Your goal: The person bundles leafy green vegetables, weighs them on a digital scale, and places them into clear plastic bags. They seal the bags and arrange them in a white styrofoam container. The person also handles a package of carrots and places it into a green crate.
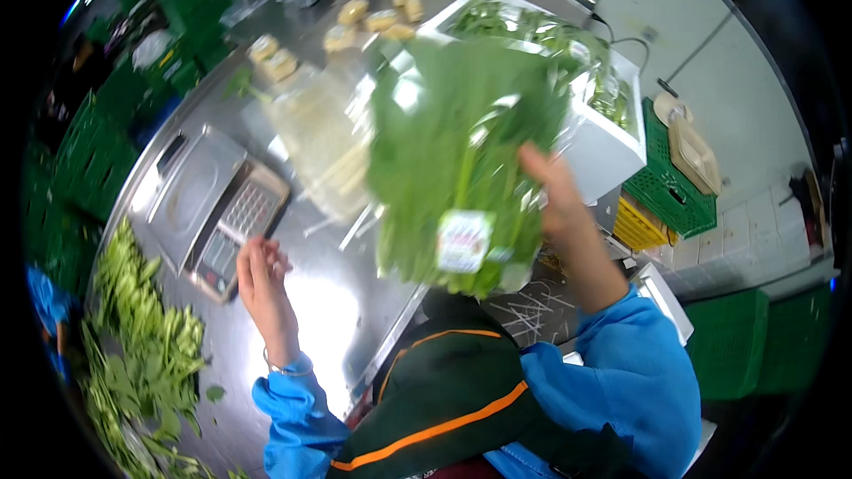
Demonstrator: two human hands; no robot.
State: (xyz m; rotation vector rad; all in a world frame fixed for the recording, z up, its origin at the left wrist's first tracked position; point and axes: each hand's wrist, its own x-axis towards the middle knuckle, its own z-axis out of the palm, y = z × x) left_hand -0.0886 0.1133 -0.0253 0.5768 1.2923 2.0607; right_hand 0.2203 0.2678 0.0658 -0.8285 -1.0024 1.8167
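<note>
A clear plastic bag of leafy greens, blurred and bearing a printed label near its lower end, is in my right hand. My right hand grips it by its right side, above the table's near edge. Nothing is in my left hand, its fingers loosely bent and apart, beside the lower right of a digital weighing scale. Whether its fingertips touch the scale, I cannot tell. Behind the bag, a stack of clear plastic bags lies on the steel table.
Loose greens are heaped at the table's left. A white foam box of bagged greens stands behind my right hand. Several wrapped yellowish packs sit at the back. Green crates are at the right; white strips litter a lower surface.
</note>
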